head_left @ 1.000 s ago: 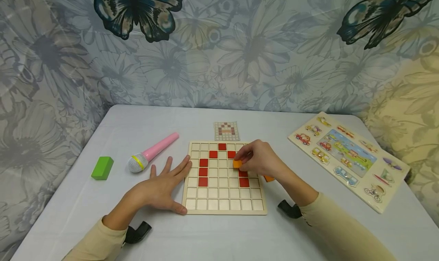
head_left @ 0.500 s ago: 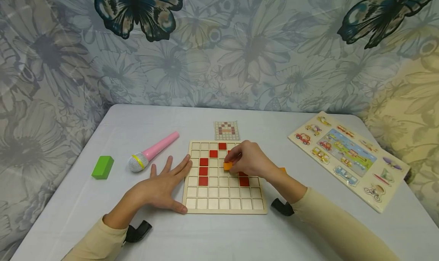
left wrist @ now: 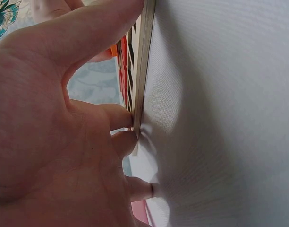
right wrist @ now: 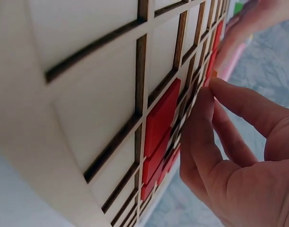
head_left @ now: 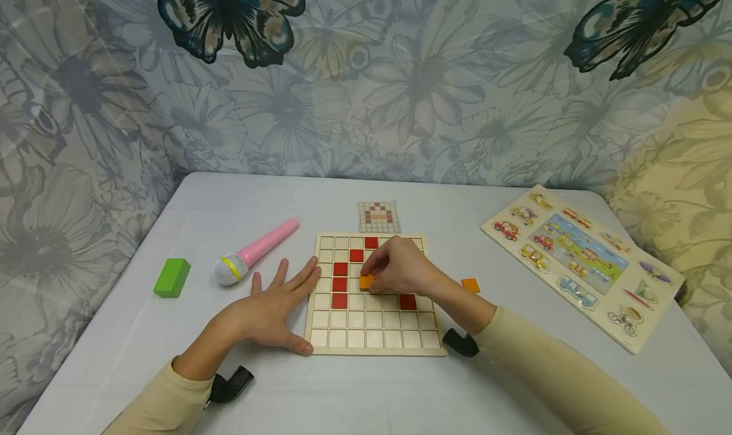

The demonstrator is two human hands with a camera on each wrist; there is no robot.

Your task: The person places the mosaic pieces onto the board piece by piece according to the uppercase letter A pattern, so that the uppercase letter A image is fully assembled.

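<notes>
A wooden grid board (head_left: 366, 338) lies on the white table, with several red square tiles (head_left: 340, 284) set in its cells. My right hand (head_left: 403, 268) pinches an orange tile (head_left: 366, 282) between thumb and fingers over the board's middle, just right of the left red column. Whether that tile touches the board is unclear; in the right wrist view only a sliver of it shows at the fingertips. Fingers spread, my left hand (head_left: 265, 317) rests against the board's left edge, also seen in the left wrist view. Some red tiles on the right are hidden behind my right hand.
Behind the board lies a small pattern card (head_left: 378, 216). A loose orange tile (head_left: 471, 285) sits to the right. Further right is a vehicle picture puzzle (head_left: 583, 267). On the left are a pink toy microphone (head_left: 257, 251) and a green block (head_left: 172, 278).
My right hand has moved left across the board, carrying the orange tile. The loose orange tile at right has come fully into view. My left hand has stayed in place.
</notes>
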